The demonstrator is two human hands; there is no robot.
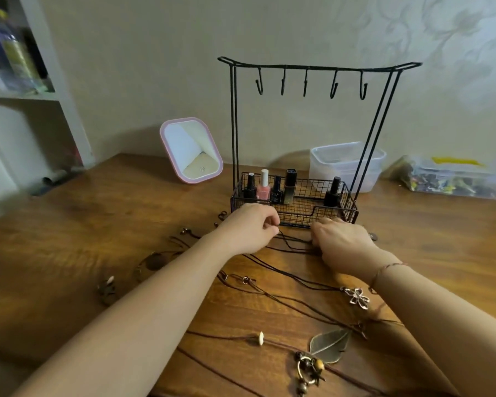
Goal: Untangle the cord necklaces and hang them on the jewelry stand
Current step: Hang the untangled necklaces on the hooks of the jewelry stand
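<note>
Dark cord necklaces (281, 270) lie tangled across the wooden table (98, 224). Their pendants lie spread out: a silver flower (356, 296), a bronze leaf (330, 345), a beaded ring charm (308, 368) and a round brown disc (152, 263). Just in front of the black wire jewelry stand (315, 67), my left hand (249, 227) pinches a thin black cord. My right hand (341, 243) grips the same cords a little to the right. All the stand's hooks hang bare.
The stand's wire basket (347, 216) holds several nail polish bottles (263, 188). A pink-framed mirror (191, 150) stands at the back left and a clear plastic tub (338, 161) behind the stand. A bag of small items (447, 179) lies far right, white shelves (26, 93) far left.
</note>
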